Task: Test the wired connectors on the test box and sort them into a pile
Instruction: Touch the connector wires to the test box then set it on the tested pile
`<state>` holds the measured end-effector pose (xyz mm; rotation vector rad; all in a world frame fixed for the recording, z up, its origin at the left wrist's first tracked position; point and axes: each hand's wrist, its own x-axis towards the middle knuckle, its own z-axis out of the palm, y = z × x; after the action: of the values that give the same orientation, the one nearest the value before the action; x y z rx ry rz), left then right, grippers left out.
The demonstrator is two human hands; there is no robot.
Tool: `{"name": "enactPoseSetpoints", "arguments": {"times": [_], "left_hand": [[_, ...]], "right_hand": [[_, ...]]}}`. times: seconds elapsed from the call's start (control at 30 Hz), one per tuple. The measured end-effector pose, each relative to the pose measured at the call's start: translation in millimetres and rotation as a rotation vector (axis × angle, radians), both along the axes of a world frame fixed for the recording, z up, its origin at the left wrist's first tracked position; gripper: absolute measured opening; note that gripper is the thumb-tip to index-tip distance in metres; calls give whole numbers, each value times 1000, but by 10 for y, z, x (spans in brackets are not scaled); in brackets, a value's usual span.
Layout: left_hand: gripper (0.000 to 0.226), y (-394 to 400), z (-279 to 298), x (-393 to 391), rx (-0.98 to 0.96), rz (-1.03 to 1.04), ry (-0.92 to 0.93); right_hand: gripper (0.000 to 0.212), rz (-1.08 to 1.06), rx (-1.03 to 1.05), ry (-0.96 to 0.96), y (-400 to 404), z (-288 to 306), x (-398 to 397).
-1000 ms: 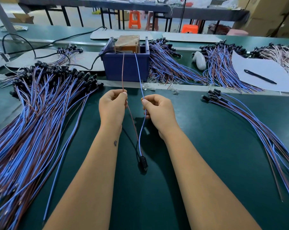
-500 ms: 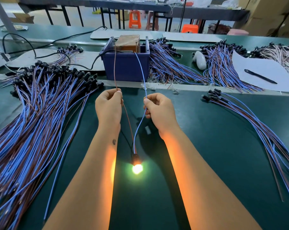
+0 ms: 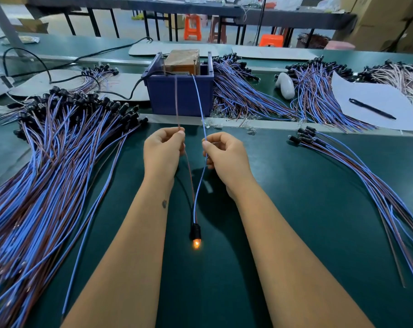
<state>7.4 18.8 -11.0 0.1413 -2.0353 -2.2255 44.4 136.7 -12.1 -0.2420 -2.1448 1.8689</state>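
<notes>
Pinching one lead apiece, the person's two hands hold a single wired connector up to the test box [image 3: 180, 94]; the left hand [image 3: 163, 154] nips the brown lead [image 3: 177, 100] between thumb and forefinger, the right hand [image 3: 226, 159] nips the blue lead [image 3: 199, 100] the same way, the other fingers curled in. Both leads run up to the top of the box, though whether they touch its contacts I cannot tell from here; the connector's black head [image 3: 195, 230] lies on the green table [image 3: 295, 221] between the forearms, its small bulb [image 3: 196, 244] glowing orange, which I take as a pass.

The piece looks light and limp; the thin leads would flop and tangle readily, and the bulb is likely fragile, so the leads near the middle seem the sensible place to hold, as now, lifting rather than dragging the head.

A big heap of like connectors [image 3: 58, 166] spreads to the left, touching nothing in hand; a small pile [image 3: 357, 166] fans out to the right, near the right forearm. Behind the box lie more bundles [image 3: 238, 91], a sheet of paper [image 3: 376, 102] with a pen [image 3: 372, 108] on it, and a black cable [image 3: 65, 65]. Nothing blocks a carry to either side, though trailing leads could snag the near piles.
</notes>
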Motion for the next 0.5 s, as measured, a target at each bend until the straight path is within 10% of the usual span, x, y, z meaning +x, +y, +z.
{"name": "enactPoseSetpoints", "arguments": {"times": [0.27, 0.5], "left_hand": [[15, 66, 8, 66, -106, -235, 42], [19, 41, 70, 29, 211, -213, -29]], "right_hand": [[10, 86, 56, 24, -46, 39, 38], [21, 144, -51, 41, 8, 51, 38]]}}
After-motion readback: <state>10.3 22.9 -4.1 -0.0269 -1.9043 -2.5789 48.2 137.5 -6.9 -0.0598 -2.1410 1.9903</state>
